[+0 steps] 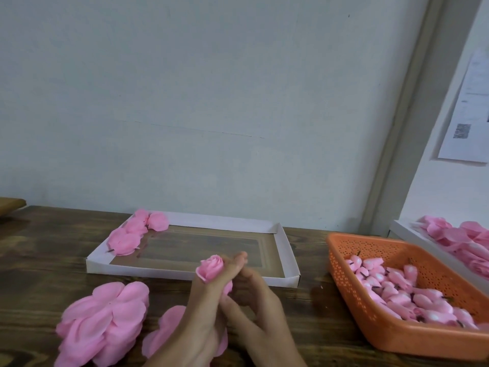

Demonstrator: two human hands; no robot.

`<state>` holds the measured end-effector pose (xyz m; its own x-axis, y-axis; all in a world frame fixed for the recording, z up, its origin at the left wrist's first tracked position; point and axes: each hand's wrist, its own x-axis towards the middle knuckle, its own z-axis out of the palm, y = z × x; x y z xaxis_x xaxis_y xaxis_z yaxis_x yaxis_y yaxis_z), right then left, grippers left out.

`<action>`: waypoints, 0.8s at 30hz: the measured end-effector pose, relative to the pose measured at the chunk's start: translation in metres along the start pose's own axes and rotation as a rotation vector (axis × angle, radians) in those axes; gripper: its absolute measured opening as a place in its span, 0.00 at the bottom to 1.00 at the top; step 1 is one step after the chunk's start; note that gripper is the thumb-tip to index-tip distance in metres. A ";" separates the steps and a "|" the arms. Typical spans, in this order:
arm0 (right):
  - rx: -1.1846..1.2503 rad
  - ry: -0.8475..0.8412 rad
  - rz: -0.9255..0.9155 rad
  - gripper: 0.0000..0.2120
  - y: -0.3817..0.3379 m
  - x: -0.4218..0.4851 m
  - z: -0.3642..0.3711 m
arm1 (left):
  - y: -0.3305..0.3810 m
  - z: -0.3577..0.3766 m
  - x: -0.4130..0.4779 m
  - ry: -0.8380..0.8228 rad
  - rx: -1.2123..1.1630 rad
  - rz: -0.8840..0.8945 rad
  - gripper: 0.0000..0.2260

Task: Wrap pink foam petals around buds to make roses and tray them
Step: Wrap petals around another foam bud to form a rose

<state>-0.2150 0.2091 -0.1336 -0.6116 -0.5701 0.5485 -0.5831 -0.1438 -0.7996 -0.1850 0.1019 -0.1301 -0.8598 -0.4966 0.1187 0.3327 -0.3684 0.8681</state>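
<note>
Wrapping petals round a bud, held just above the near edge of the tray.
The left grip is clenched round the base of the rose; the right grip, blurred, grasps its lower petals with curled fingers. The rose looks tight and spiralled on top, soft pale-pink foam. Next, I judge, the outer petals want pressing snug, then the rose goes beside the finished roses in the tray's far left corner. Spare petals lie on the tabletop; buds fill the basket.
</note>
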 end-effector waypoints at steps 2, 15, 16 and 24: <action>-0.035 -0.006 0.007 0.23 0.001 0.001 -0.001 | -0.002 0.001 -0.001 -0.030 0.008 0.017 0.19; 0.593 0.010 0.609 0.13 0.004 0.009 0.002 | 0.012 -0.007 -0.004 -0.240 0.041 -0.070 0.17; 0.544 0.001 0.587 0.14 0.004 0.007 0.001 | 0.013 -0.006 -0.004 -0.242 0.045 -0.070 0.18; -0.178 0.235 -0.006 0.13 -0.001 0.004 -0.022 | 0.010 -0.006 0.009 -0.030 -0.006 -0.023 0.16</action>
<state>-0.2291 0.2247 -0.1254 -0.7029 -0.3634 0.6115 -0.6592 0.0097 -0.7519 -0.1871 0.0885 -0.1230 -0.8785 -0.4643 0.1127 0.3147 -0.3848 0.8677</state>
